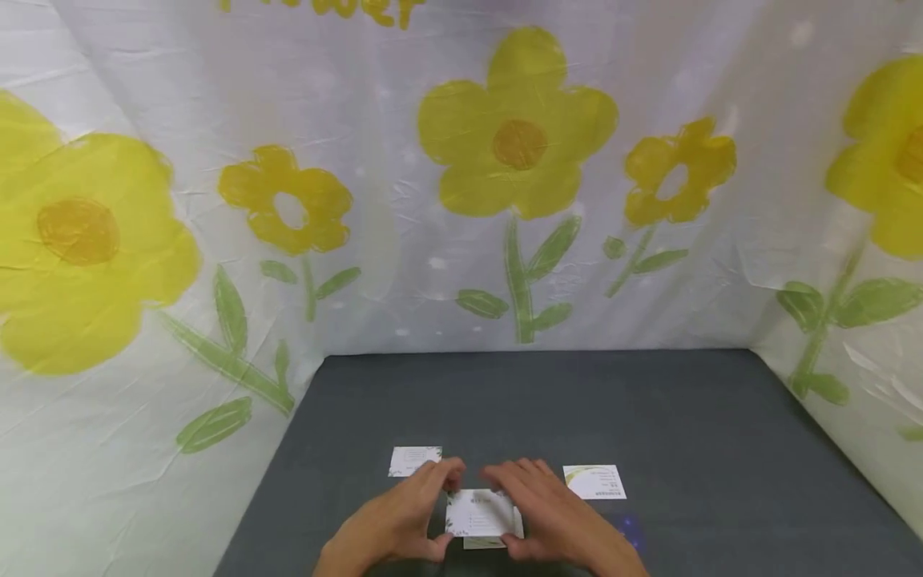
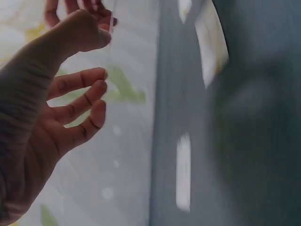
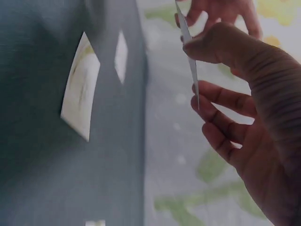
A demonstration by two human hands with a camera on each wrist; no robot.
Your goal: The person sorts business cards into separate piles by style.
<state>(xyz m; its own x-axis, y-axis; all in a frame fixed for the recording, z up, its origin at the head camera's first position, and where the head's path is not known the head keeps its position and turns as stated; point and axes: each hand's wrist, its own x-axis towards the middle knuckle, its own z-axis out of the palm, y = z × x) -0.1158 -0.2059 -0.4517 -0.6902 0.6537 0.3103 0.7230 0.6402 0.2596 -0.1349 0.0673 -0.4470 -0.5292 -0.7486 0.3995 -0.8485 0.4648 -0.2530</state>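
A white business card point(image 1: 481, 514) with leaf decoration and small print is held between both hands above the dark table. My left hand point(image 1: 397, 513) pinches its left end, thumb low and fingers at the top. At the other end, the thumb and fingers of my right hand point(image 1: 558, 513) grip it. Seen edge-on in the right wrist view, the held card point(image 3: 192, 70) is a thin strip beside the right thumb. Under it a second card point(image 1: 481, 543) lies on the table, mostly covered from the head view.
One white leaf-patterned card point(image 1: 413, 458) lies beyond the left hand. Another white card with a yellow curve point(image 1: 595, 482) is beyond the right. A dark blue card point(image 1: 630, 527) is partly hidden by the right forearm. Flower-painted white sheeting point(image 1: 404, 264) surrounds the dark tabletop point(image 1: 519, 409).
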